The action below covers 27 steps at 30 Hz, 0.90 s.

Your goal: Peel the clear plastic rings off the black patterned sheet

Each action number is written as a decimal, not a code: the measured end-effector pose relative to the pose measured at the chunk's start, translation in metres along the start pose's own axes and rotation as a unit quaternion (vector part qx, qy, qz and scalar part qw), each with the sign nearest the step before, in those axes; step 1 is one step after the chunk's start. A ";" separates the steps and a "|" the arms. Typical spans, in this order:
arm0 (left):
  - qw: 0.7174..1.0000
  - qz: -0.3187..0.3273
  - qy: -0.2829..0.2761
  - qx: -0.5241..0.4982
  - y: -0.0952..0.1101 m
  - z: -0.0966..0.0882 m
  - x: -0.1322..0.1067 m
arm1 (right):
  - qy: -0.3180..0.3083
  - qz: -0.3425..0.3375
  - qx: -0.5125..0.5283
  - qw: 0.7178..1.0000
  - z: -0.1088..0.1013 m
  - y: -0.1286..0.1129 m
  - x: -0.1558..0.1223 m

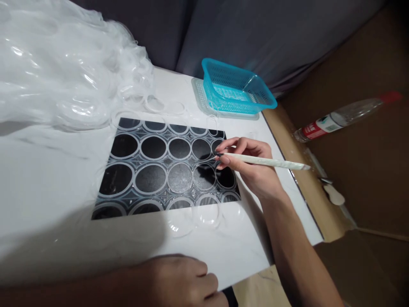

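My right hand [251,164] pinches a long white pen-like tool [268,161], its dark tip touching a clear plastic sheet of round rings [166,170] that lies over a black mat [105,209]. The tip rests near the sheet's right side, by one of the upper circles. My left hand [182,279] lies at the table's near edge with its fingers curled under, nothing visible in it.
A pile of clear plastic sheets [64,72] fills the far left of the white table [47,170]. A turquoise basket [236,87] stands at the far right corner. A plastic bottle [341,117] lies on the brown floor to the right.
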<state>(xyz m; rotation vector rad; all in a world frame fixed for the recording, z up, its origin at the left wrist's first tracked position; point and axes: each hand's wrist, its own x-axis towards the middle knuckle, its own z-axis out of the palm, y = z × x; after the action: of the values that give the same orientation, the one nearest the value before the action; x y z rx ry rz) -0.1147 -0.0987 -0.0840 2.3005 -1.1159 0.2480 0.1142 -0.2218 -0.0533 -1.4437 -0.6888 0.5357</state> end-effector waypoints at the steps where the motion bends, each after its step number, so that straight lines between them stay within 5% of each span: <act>1: 1.000 0.000 -0.005 0.000 0.000 0.000 0.000 | -0.012 0.010 -0.001 1.000 0.000 0.000 -0.001; 8: 1.000 0.013 0.002 0.021 0.000 0.007 0.000 | -0.109 0.096 -0.049 0.988 -0.003 -0.009 -0.004; 13: 1.000 -0.010 -0.013 -0.005 0.002 0.002 -0.001 | -0.075 0.065 -0.127 0.987 -0.013 -0.006 0.000; 27: 1.000 -0.008 -0.012 -0.011 -0.001 -0.015 0.001 | -0.171 0.065 -0.255 0.950 -0.021 0.000 0.002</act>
<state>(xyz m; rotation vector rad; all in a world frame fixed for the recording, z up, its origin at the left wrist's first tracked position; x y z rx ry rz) -0.1121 -0.0902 -0.0723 2.2986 -1.1072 0.2013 0.1301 -0.2350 -0.0535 -1.9101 -1.0684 0.7591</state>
